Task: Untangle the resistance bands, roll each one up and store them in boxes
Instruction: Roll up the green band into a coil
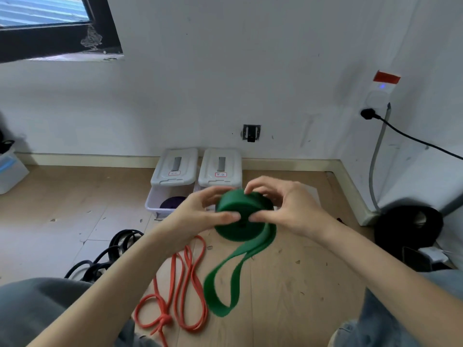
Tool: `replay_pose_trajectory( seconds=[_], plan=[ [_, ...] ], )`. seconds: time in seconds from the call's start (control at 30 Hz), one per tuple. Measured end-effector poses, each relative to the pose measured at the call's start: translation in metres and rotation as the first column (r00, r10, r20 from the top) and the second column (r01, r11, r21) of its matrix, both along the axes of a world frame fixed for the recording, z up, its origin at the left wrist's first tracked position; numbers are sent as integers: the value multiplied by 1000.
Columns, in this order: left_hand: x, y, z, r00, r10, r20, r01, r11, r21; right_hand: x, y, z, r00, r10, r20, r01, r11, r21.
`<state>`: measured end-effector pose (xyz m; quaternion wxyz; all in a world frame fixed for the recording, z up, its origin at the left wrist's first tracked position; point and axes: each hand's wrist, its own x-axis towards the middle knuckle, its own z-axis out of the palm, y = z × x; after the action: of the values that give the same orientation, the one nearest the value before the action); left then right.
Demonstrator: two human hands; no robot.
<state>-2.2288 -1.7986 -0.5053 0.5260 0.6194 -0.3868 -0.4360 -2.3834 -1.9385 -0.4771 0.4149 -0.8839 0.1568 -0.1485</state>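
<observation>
A wide green resistance band [240, 209] is partly wound into a thick roll held in the air. My left hand [200, 211] grips the roll from the left and my right hand [283, 204] grips it from the right, thumbs meeting on its front. The band's loose tail [220, 291] hangs down in a loop toward the floor. An orange band [185, 279] lies knotted on the floor below. Dark blue-black bands [110, 254] are piled to the left. Two white boxes stand by the wall; the left box [155, 201] holds a rolled purple band [172, 202].
Both box lids [220, 169] lean upright behind the boxes against the wall. A black roll [411, 226] sits at the right by the corner, under a socket with a black cable [411, 136]. A white container [10, 171] stands far left. My knees frame the bottom.
</observation>
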Motion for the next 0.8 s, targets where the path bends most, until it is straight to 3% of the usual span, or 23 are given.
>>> replay_pose_trajectory(
  seconds=[0.03, 0.1, 0.23, 0.33, 0.43, 0.5, 0.57, 0.67, 0.73, 0.8],
  plan=[
    [-2, 0, -2, 989, -49, 136, 43, 998, 41, -1, 2, -3, 999, 38, -37, -39, 999, -21],
    [-6, 1, -4, 975, -74, 210, 67, 997, 44, -1, 4, -5, 997, 62, -48, -60, 997, 47],
    [-2, 2, 5, 995, 11, -95, -18, 997, -76, -2, 1, 1, 992, -65, 108, 13, 907, 421],
    [-3, -3, 6, 943, 95, -318, -130, 987, -90, -2, -2, 3, 981, -145, 130, 84, 917, 390],
    [-8, -6, 0, 916, 102, -387, -135, 989, -60, -2, -2, 2, 978, -169, 126, 111, 923, 369],
    [-5, -4, -1, 947, 59, -317, -71, 997, -26, -3, -4, 1, 979, -166, 117, 116, 931, 346],
    [0, -2, -1, 997, -36, -66, 37, 999, 12, -5, -6, 2, 990, -109, 86, 85, 965, 247],
    [-3, -2, -3, 973, -127, 192, 116, 991, 68, -4, -3, 0, 999, -33, 13, 31, 993, 113],
    [-6, -2, -5, 977, -108, 182, 100, 994, 53, -4, -1, -3, 999, -33, 12, 31, 987, 155],
    [-6, 0, -5, 998, -56, 2, 56, 998, 10, -4, -2, -3, 998, -45, 47, 30, 958, 285]
  ],
)
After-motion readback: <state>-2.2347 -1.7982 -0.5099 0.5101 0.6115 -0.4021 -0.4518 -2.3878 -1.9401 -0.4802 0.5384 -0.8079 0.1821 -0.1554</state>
